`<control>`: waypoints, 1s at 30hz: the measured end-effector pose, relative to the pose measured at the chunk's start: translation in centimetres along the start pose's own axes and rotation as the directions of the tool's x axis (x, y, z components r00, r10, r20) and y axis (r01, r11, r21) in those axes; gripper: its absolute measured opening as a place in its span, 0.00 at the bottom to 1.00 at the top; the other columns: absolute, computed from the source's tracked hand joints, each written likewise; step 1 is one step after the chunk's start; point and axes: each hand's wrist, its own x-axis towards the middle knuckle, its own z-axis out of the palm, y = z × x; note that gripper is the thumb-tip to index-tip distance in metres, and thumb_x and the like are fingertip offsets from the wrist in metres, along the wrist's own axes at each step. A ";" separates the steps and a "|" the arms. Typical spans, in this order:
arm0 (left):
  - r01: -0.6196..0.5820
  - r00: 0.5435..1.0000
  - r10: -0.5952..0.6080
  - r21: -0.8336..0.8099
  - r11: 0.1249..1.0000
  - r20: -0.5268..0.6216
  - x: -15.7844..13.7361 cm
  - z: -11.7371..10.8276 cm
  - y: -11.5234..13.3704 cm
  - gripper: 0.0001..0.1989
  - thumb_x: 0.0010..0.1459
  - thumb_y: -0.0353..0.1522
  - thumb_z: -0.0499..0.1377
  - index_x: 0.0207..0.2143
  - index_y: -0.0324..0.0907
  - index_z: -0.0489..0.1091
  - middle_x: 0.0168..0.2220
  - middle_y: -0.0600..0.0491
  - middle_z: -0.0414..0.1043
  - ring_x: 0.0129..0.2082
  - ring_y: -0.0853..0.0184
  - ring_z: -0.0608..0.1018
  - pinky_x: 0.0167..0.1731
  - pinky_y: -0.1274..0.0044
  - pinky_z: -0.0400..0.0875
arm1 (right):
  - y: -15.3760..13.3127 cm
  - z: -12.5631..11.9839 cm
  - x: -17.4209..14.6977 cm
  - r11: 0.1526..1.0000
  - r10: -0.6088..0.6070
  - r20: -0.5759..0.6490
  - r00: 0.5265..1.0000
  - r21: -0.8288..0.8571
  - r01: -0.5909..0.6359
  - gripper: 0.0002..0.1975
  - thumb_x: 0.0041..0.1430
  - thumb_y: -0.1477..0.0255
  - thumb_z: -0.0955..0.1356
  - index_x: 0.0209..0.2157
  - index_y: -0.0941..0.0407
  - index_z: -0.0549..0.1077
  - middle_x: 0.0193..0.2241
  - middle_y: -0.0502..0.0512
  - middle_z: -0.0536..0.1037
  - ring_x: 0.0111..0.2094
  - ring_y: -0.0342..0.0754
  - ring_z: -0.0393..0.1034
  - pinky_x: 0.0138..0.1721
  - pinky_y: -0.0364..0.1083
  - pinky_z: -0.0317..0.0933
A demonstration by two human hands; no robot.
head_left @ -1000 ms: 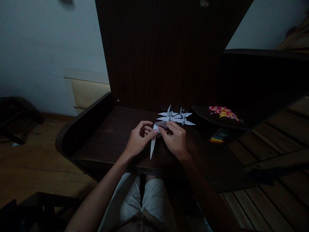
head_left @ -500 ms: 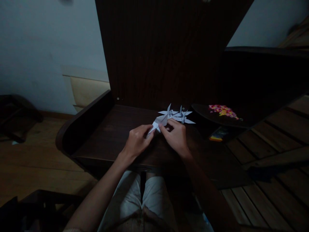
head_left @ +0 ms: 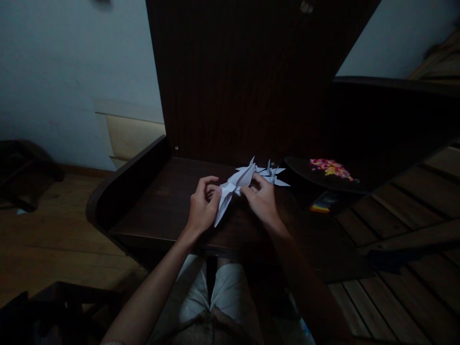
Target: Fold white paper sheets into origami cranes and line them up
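A folded white paper crane [head_left: 235, 185] is held over the dark wooden desk top, its wings spread on a slant. My right hand [head_left: 264, 199] pinches it from the right, thumb in front and fingers behind. On the other side my left hand [head_left: 203, 206] has its fingers curled and its index finger raised; the thumb rests along the crane's edge by the lower wing. What the left fingertips touch behind the paper is partly hidden. Just beyond my right hand, several finished paper cranes [head_left: 273, 175] stand close together on the desk.
The desk top [head_left: 143, 201] has a raised side panel [head_left: 125, 177] on the left and a tall dark back board [head_left: 244, 81]. To the right, a rounded shelf [head_left: 305, 170] bears pink and yellow flower shapes [head_left: 332, 168]. Below it sits a yellow-edged box [head_left: 319, 209].
My left hand has loosened its pinch on the wing and its index finger has lifted. The crane's wings now show more widely spread, the lower one pointing toward me.
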 end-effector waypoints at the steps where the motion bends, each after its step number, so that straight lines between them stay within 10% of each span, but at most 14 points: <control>1: -0.011 1.000 0.011 -0.005 1.000 -0.006 0.1 0.0 0.0 0.12 0.59 0.32 0.54 0.46 0.43 0.64 0.34 0.54 0.72 0.33 0.69 0.75 0.33 0.78 0.69 | -0.1 0.1 0.1 1.000 -0.002 0.003 1.000 0.002 0.002 0.10 0.44 0.77 0.65 0.32 0.57 0.72 0.29 0.53 0.76 0.32 0.49 0.71 0.34 0.45 0.65; 19: -0.369 0.927 0.365 0.383 0.847 0.087 2.7 -0.6 0.8 0.10 0.50 0.34 0.63 0.35 0.39 0.73 0.43 0.47 0.71 0.43 0.61 0.74 0.43 0.70 0.71 | -2.6 0.5 2.3 0.866 -0.247 0.002 0.969 -0.449 0.222 0.04 0.46 0.76 0.64 0.24 0.57 0.71 0.20 0.48 0.70 0.22 0.43 0.63 0.27 0.42 0.56; 30: -0.237 0.968 0.249 0.432 0.870 0.030 4.9 -0.8 0.4 0.08 0.52 0.25 0.55 0.33 0.39 0.73 0.37 0.48 0.76 0.37 0.63 0.77 0.41 0.72 0.70 | -2.6 1.5 4.3 0.840 -0.226 0.074 0.971 -0.491 0.233 0.04 0.47 0.76 0.65 0.25 0.56 0.72 0.21 0.49 0.71 0.23 0.44 0.65 0.27 0.43 0.57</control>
